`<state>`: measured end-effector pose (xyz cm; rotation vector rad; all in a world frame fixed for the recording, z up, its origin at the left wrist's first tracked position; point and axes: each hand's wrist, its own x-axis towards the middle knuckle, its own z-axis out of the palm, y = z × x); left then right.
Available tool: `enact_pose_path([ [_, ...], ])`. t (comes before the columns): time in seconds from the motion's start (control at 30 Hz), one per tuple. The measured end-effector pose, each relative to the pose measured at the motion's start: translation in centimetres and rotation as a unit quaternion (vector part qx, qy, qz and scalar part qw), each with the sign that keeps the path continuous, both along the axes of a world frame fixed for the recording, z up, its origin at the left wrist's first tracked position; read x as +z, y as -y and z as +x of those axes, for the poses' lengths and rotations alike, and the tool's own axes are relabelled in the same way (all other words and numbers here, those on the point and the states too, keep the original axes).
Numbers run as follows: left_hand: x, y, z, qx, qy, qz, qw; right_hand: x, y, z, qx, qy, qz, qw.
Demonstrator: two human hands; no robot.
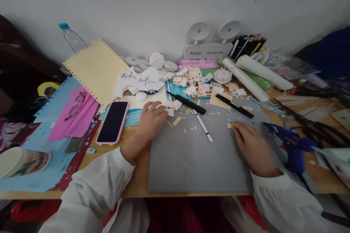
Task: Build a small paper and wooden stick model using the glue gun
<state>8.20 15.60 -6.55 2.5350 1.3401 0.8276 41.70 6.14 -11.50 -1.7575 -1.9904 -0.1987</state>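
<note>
My left hand [152, 121] reaches over the left edge of the grey cutting mat [191, 167], fingers loosely bent and apart. Its fingertips are beside small white card pieces [170, 112], and I cannot tell whether they touch. At the mat's right side my right hand [253, 147] is closed, pinching a small tan paper piece [230, 125] between thumb and fingers. Between the hands lie a white pen [202, 125], a black marker [190, 103] and tiny tan scraps [177, 120]. A second black pen [234, 105] with a pink end rests near the mat's top.
Many small cut cards [195, 80] are heaped behind the mat. A phone [113, 122], glasses [76, 107] and a paper cup [24, 162] on its side lie left. To the right are a blue glue gun [290, 142], black scissors [314, 123] and white rolls [246, 79].
</note>
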Motion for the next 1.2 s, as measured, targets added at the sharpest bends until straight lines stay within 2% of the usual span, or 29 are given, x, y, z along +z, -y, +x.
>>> enact_pose_path([
  [0.17, 1.7, -0.1, -0.8, 0.078, 0.125, 0.004, 0.989, 0.3, 0.0, -0.1, 0.004, -0.010, 0.013, 1.000],
  [0.23, 2.7, 0.3, -1.2, 0.112, 0.195, -0.027, 0.974, 0.4, 0.0, -0.2, 0.015, -0.017, 0.022, 0.999],
  [0.3, 3.5, 0.9, -1.5, 0.126, 0.306, -0.110, 0.937, 0.6, 0.1, -0.4, 0.028, -0.031, 0.033, 0.999],
  [0.37, 4.1, 1.7, -1.6, 0.130, 0.416, -0.195, 0.879, 1.0, 0.4, -0.9, 0.032, -0.046, 0.051, 0.997],
  [0.4, 4.2, 2.1, -1.6, 0.128, 0.451, -0.220, 0.855, 1.3, 0.6, -1.2, 0.032, -0.056, 0.061, 0.996],
  [0.43, 4.3, 2.5, -1.6, 0.127, 0.465, -0.227, 0.846, 1.6, 0.9, -1.6, 0.035, -0.076, 0.068, 0.994],
  [0.5, 4.2, 3.4, -1.6, 0.127, 0.456, -0.216, 0.854, 2.4, 1.5, -2.5, 0.048, -0.133, 0.071, 0.987],
  [0.63, 3.5, 6.0, -1.7, 0.117, 0.335, -0.161, 0.921, 4.2, 2.7, -5.3, 0.123, -0.242, 0.018, 0.962],
  [0.73, 2.1, 8.3, -1.5, 0.066, 0.237, -0.121, 0.962, 5.1, 3.0, -7.8, 0.227, -0.274, -0.029, 0.934],
  [0.8, 1.1, 9.7, -1.1, 0.018, 0.198, -0.107, 0.974, 5.3, 3.0, -9.2, 0.286, -0.259, -0.045, 0.921],
  [0.9, 0.1, 11.3, -0.2, -0.041, 0.182, -0.083, 0.979, 5.0, 2.8, -10.7, 0.356, -0.211, -0.084, 0.907],
  [1.0, 0.2, 12.5, 0.4, -0.070, 0.188, -0.072, 0.977, 4.7, 2.9, -11.3, 0.407, -0.198, -0.135, 0.881],
  [1.2, 1.1, 13.6, 0.6, -0.129, 0.210, -0.128, 0.961, 5.9, 4.6, -11.2, 0.404, -0.308, -0.140, 0.850],
])
